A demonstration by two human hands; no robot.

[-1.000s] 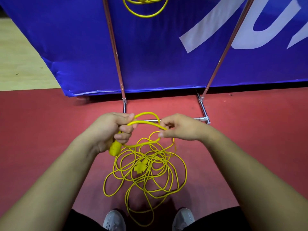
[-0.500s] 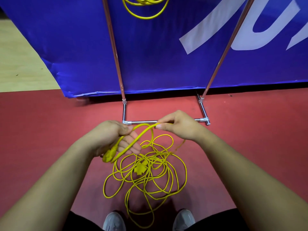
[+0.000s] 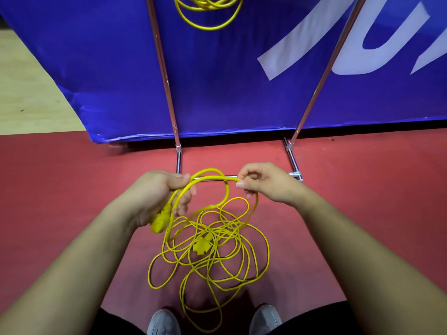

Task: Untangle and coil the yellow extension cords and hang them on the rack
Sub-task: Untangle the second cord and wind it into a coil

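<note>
Red floor (image 3: 72, 189) under tangled yellow cord (image 3: 200, 249), rack base (image 3: 179, 160) and grey shoes (image 3: 164, 322).

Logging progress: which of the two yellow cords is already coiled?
The hanging cord at the top edge, looped between the rack poles. The floor cord is a tangle, its plug end in the left hand, a strand pinched by the right hand.

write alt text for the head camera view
A person's left hand grips the plug end of a yellow extension cord while the right hand pinches it, the rest tangled on the red floor. Another coiled cord hangs on the rack ahead.
</note>
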